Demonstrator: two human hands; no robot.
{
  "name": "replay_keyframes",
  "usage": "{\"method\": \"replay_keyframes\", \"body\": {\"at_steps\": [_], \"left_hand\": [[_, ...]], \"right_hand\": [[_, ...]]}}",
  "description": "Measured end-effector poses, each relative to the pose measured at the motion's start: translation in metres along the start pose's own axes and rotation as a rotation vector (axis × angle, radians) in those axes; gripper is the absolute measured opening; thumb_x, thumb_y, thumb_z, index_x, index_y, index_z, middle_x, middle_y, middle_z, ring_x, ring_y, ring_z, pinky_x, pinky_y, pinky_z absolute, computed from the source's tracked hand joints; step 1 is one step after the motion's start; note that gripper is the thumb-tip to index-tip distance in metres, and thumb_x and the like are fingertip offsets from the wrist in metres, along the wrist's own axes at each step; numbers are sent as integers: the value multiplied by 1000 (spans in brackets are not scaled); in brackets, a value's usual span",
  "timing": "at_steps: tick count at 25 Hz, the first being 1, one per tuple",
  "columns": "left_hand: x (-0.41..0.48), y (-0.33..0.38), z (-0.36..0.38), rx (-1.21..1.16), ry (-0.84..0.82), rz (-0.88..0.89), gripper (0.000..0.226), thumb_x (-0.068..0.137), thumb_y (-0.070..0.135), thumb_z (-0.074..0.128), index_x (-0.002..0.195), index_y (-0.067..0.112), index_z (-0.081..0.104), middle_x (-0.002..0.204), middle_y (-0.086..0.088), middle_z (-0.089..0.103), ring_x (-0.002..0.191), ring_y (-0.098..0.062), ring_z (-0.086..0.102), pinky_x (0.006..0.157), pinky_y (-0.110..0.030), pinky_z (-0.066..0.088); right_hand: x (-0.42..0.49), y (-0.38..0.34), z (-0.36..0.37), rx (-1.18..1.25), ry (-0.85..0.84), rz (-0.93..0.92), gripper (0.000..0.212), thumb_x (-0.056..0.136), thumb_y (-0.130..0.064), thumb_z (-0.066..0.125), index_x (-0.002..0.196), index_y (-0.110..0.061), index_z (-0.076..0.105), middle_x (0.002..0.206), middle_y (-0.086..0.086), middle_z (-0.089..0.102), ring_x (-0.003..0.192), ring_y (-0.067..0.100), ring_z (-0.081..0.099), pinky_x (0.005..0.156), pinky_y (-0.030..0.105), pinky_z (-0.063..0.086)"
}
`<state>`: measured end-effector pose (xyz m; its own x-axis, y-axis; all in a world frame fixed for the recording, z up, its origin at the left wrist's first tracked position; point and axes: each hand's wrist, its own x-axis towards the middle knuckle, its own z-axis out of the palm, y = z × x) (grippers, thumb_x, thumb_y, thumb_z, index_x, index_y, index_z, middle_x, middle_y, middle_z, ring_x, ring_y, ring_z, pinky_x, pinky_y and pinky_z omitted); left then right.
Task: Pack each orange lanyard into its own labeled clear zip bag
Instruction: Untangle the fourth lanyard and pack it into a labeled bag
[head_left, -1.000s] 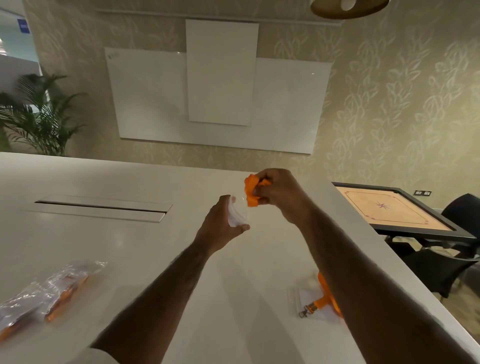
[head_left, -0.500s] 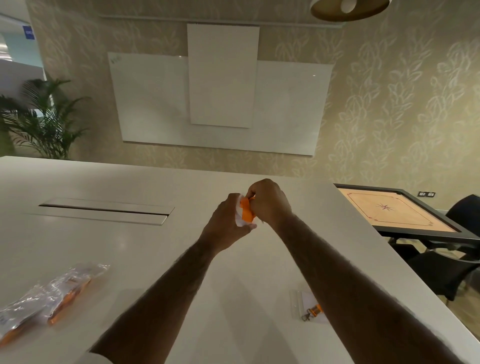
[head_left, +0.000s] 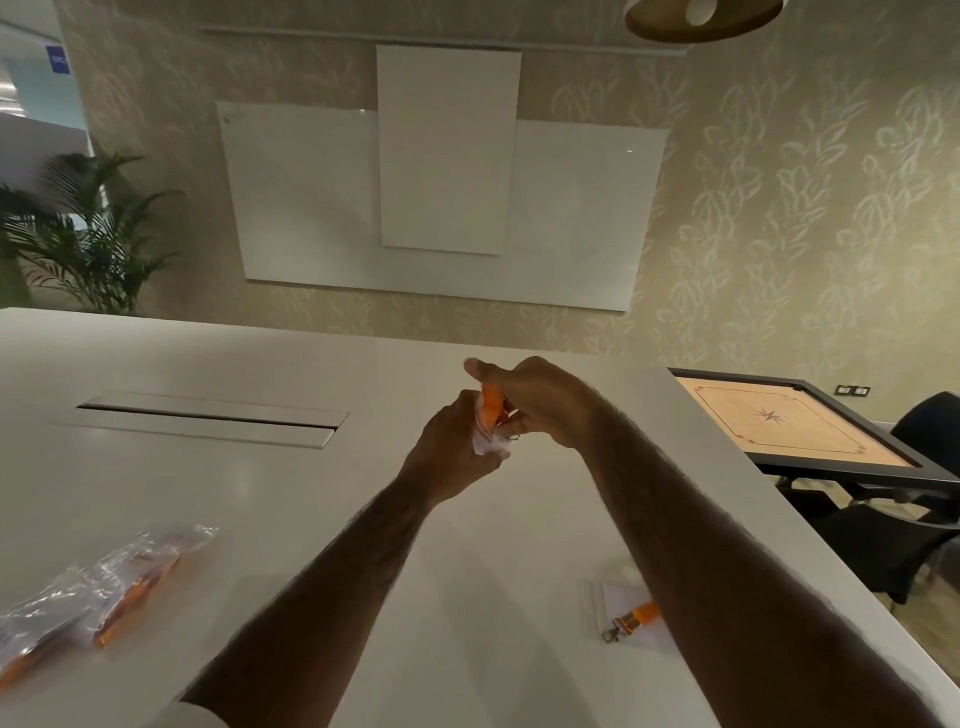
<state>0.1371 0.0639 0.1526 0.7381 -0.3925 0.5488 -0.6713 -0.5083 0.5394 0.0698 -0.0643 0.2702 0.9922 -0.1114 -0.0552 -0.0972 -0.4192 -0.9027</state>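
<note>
Above the middle of the white table (head_left: 260, 493), my left hand (head_left: 452, 447) grips a small clear zip bag (head_left: 488, 444). My right hand (head_left: 540, 400) holds a folded orange lanyard (head_left: 491, 408) and has it partly down inside the bag's mouth; a metal clip shows just below the fingers. A second orange lanyard (head_left: 636, 618) with a metal clasp lies on clear bags (head_left: 618, 597) at the right, partly hidden by my right forearm. Two filled bags (head_left: 98, 587) with orange lanyards inside lie at the left.
A long recessed cable hatch (head_left: 208, 418) runs across the table's left half. Right of the table stand a carrom board (head_left: 795, 421) and a dark chair (head_left: 914, 530). A potted palm (head_left: 88, 239) stands at the far left, whiteboards on the wall behind.
My right hand brought the lanyard from above the bag down into its mouth, and the two hands closed together. The view tilted slightly.
</note>
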Motion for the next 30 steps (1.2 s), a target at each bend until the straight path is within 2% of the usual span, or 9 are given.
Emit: {"method": "replay_keyframes", "body": {"at_steps": [2, 6, 10, 13, 16, 18, 21, 25, 30], "left_hand": [[0, -2, 1, -2, 5, -2, 53, 74, 45, 78, 114, 33, 46, 97, 18, 63, 89, -5, 65, 79, -28, 56], [2, -5, 2, 53, 35, -4, 61, 72, 50, 79, 120, 27, 48, 110, 13, 63, 96, -8, 64, 85, -34, 56], [0, -6, 1, -6, 50, 9, 72, 71, 51, 82, 126, 27, 43, 117, 11, 62, 102, -9, 63, 87, -29, 54], [1, -8, 1, -9, 43, -9, 79, 69, 55, 82, 130, 27, 41, 117, 14, 58, 103, -8, 61, 87, -24, 53], [2, -5, 2, -16, 53, -39, 76, 67, 61, 79, 125, 32, 40, 108, 21, 55, 97, -6, 61, 81, -20, 51], [4, -2, 3, -34, 69, -43, 75, 65, 63, 76, 124, 36, 39, 105, 25, 54, 94, -2, 60, 78, -16, 47], [5, 0, 2, -65, 67, -26, 78, 66, 60, 78, 128, 37, 36, 109, 26, 52, 99, -3, 59, 83, -20, 50], [4, 0, -2, -72, 76, -41, 73, 65, 61, 77, 122, 35, 40, 110, 20, 58, 99, -7, 62, 81, -23, 51], [5, 14, 0, -85, 72, 9, 63, 67, 57, 77, 116, 43, 40, 102, 26, 55, 93, -2, 62, 78, -24, 53]], "right_hand": [[-1, 2, 3, -163, -1, -37, 58, 82, -47, 78, 102, 6, 69, 102, 20, 72, 91, 32, 74, 90, 43, 60], [0, 7, 4, -287, 112, -110, 12, 86, -6, 68, 92, 3, 73, 98, 22, 74, 78, 25, 71, 82, 43, 62], [-1, 3, 1, -457, 156, -213, 30, 82, -20, 77, 104, -3, 66, 96, 7, 67, 85, 24, 70, 72, 38, 62], [1, -3, -5, -402, 262, -324, 13, 82, -15, 79, 85, -11, 67, 94, 5, 70, 76, 17, 69, 57, 26, 59], [4, -4, -2, -649, 203, -340, 14, 85, -11, 72, 71, -12, 70, 80, 1, 71, 68, 14, 67, 53, 20, 50], [6, -1, 4, -776, 171, -314, 22, 90, -19, 62, 69, -13, 64, 71, 0, 63, 70, 19, 63, 59, 26, 46], [4, -3, -2, -694, 126, -304, 29, 95, -33, 58, 79, -11, 70, 80, 2, 69, 77, 20, 65, 69, 32, 49], [2, -7, -16, -933, -74, -346, 22, 88, -10, 67, 105, -14, 80, 107, 3, 75, 98, 20, 67, 85, 31, 52], [8, 6, -1, -1056, 148, -446, 22, 87, -11, 54, 94, -19, 73, 91, -5, 67, 96, 20, 56, 88, 39, 39]]}}
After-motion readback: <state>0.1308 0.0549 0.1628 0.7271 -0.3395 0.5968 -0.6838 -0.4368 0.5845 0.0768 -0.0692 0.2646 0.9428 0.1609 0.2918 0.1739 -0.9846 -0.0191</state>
